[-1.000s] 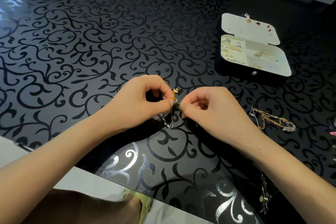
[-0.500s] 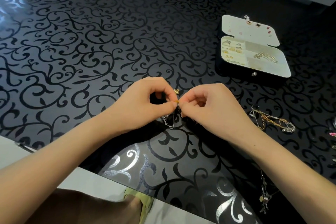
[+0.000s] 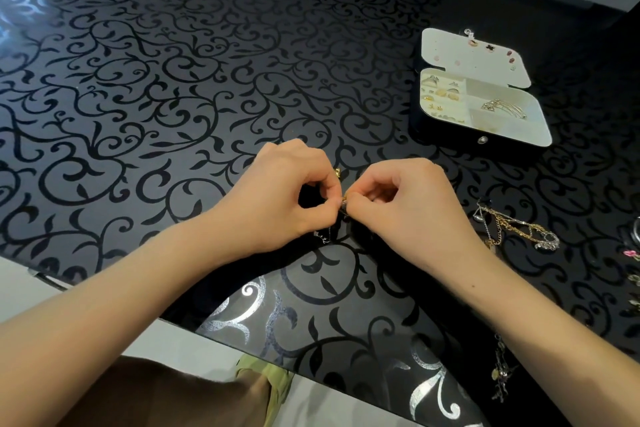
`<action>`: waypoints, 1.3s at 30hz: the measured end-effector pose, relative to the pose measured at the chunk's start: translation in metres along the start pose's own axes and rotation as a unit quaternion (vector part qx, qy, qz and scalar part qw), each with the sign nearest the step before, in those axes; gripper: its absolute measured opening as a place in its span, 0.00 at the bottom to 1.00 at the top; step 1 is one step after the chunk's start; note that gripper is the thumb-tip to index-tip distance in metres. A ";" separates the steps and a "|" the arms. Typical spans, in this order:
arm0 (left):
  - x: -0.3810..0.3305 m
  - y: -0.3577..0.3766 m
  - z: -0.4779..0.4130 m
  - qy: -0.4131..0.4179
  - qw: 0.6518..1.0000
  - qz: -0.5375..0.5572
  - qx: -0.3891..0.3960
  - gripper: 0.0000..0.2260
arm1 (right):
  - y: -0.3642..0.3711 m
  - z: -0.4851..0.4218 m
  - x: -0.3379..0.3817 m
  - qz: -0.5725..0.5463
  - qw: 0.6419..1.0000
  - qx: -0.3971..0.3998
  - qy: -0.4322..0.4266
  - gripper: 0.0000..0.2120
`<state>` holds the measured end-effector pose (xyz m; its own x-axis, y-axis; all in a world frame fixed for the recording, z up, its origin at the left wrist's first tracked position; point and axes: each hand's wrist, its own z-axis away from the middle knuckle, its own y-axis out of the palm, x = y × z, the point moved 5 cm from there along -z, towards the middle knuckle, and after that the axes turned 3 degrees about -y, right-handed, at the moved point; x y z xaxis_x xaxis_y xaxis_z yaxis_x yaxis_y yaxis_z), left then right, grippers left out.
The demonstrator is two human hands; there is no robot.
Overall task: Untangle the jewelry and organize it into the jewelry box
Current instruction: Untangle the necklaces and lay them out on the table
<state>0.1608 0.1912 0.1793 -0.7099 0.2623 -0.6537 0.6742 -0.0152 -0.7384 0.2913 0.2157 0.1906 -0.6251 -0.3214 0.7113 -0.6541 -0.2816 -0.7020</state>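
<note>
My left hand (image 3: 287, 191) and my right hand (image 3: 405, 204) meet fingertip to fingertip over the table's middle, both pinching a small tangled chain (image 3: 343, 202). A gold charm (image 3: 337, 172) sticks up behind my left fingers, and a thin silver loop (image 3: 323, 237) of the chain hangs below the hands. The open jewelry box (image 3: 433, 121), black outside and cream inside, lies at the far right with rings, studs and a gold piece in its compartments. A tangle of gold and silver chains (image 3: 516, 227) lies to the right of my right hand.
The table (image 3: 173, 97) has a glossy black top with a scroll pattern; its near edge runs diagonally at lower left. Another dark necklace (image 3: 502, 374) lies beside my right forearm. Small pink and floral pieces (image 3: 632, 255) sit at the right edge.
The fingertips of both hands have drawn closer together on the chain, and the gold charm is now partly hidden behind my left fingers. The hanging loop has shortened slightly.
</note>
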 end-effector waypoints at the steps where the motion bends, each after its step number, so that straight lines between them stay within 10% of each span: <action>1: 0.001 -0.001 0.000 -0.003 1.000 0.010 -0.009 0.06 | -0.001 0.001 -0.003 -0.016 1.000 -0.010 0.015 0.04; 18: 0.013 0.001 -0.001 -0.179 0.933 0.308 -0.044 0.05 | -0.001 0.008 -0.031 -0.432 0.876 -0.005 0.216 0.11; 29: 0.009 0.010 -0.005 -0.213 0.858 0.465 -0.043 0.08 | 0.003 0.008 -0.031 -0.562 0.792 -0.022 0.237 0.06; 34: 0.007 0.016 -0.005 -0.230 0.817 0.528 -0.016 0.08 | 0.004 0.008 -0.032 -0.581 0.779 -0.042 0.233 0.18; 39: 0.003 0.015 -0.006 -0.231 0.828 0.511 -0.002 0.07 | 0.006 0.008 -0.031 -0.578 0.782 -0.053 0.228 0.17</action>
<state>0.1701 0.1978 0.1670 0.2296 -0.2826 -0.9314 0.9711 0.0023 0.2387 0.3101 0.2166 0.1637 0.3386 0.4552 0.8235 -0.9108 -0.0611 0.4083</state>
